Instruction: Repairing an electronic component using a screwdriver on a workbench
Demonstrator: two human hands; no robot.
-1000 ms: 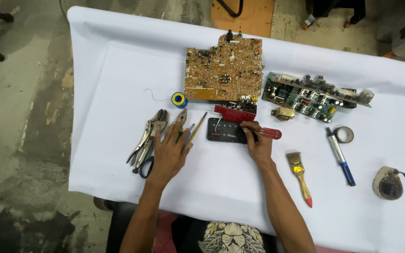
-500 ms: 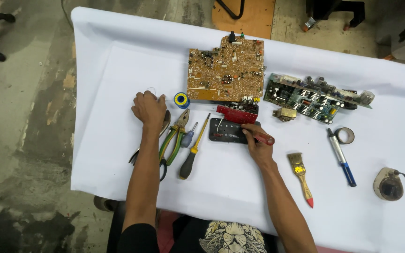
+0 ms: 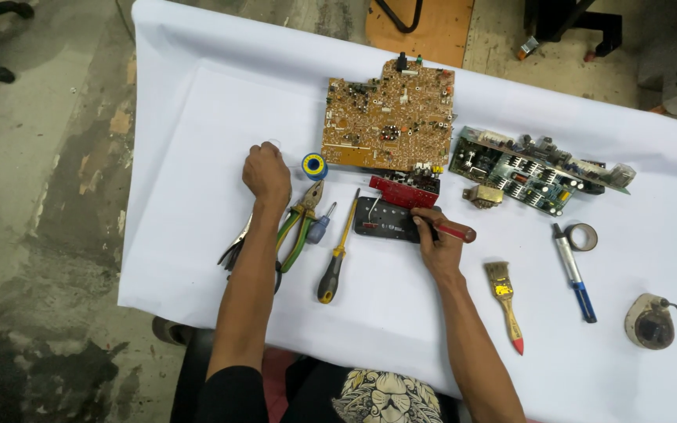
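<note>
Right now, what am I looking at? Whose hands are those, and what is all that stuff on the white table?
This is one picture from a camera worn on a person's head, looking down at their own two hands. There is no machine. The left hand is closed into a fist beside a small blue spool, above some pliers. What it grips, if anything, is hidden. The right hand holds a red-handled tool against a small black board. On the white table lie a big brown circuit board, a green one, a yellow screwdriver, a paintbrush, a pen and a tape roll.
</note>
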